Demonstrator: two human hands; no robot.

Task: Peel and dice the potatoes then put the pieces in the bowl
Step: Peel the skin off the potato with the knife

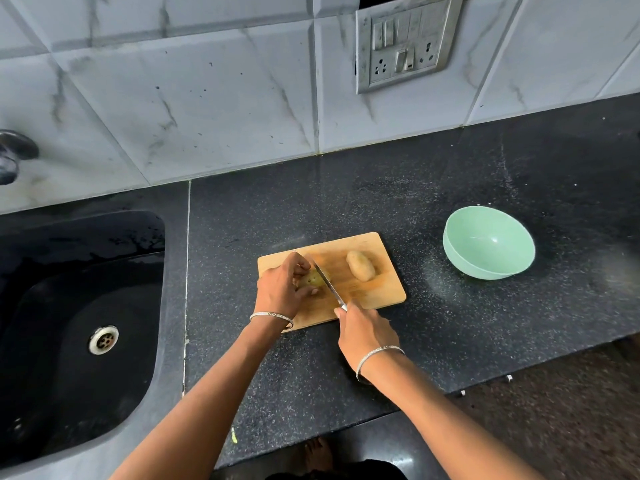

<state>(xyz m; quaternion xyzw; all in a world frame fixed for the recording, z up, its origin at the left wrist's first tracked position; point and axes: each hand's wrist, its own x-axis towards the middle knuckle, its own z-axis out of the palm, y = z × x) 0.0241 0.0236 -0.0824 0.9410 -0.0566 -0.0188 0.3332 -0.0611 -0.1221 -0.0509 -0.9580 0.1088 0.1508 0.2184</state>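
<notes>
On the cutting board's (379, 293) left half, the left hand (280, 289) grips the potato (314, 279) while the right hand (367, 336) holds the knife (329, 285) across it.

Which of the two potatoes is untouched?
The right potato, lying free on the board nearest the bowl. The left hand holds the other potato under the knife.

One head-worn wide-angle camera looks steeply down and forward from close above the table (450, 188), facing the tiled wall (207, 98) beyond.
</notes>
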